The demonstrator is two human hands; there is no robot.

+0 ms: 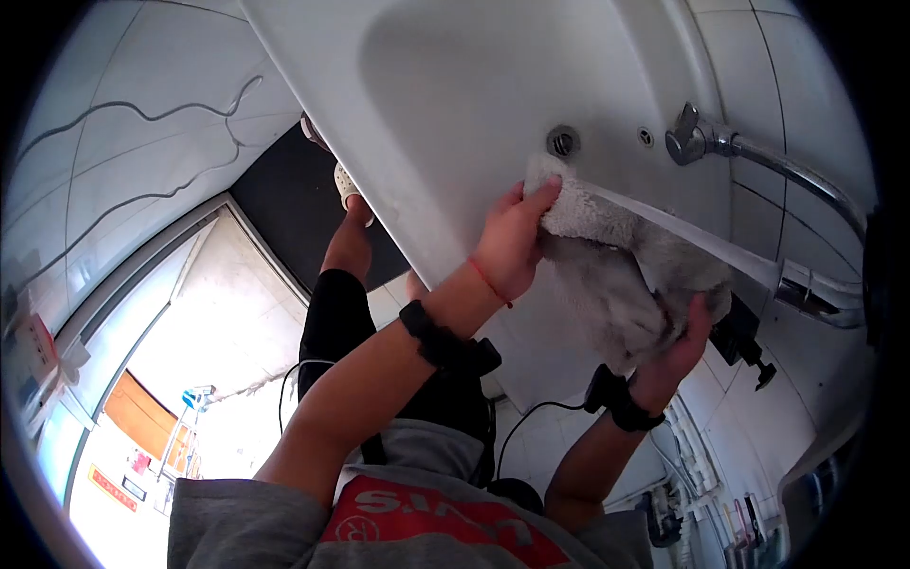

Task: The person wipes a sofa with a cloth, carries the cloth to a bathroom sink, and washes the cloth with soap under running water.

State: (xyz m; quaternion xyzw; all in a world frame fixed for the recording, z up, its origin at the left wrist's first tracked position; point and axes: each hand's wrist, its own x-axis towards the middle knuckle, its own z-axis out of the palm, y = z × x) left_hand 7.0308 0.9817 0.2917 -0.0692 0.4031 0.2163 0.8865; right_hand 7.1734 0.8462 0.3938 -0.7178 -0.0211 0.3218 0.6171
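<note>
A wet grey towel (607,284) is stretched and bunched between my two hands over the white basin (455,114). My left hand (512,232) pinches its upper left corner, thumb on top, close to the drain (562,141). At the towel's lower right, my right hand (678,351) grips the folded cloth; part of its fingers is hidden behind it. From the chrome faucet spout (820,294), a stream of water (692,232) runs across onto the towel near my left hand.
A chrome faucet handle (692,137) sits on the tiled wall at right. Toothbrushes (744,522) stand at lower right. Black straps with cables circle both wrists. A dark mat (284,199) and a cream clog (344,186) lie below the basin's edge, beside a doorway.
</note>
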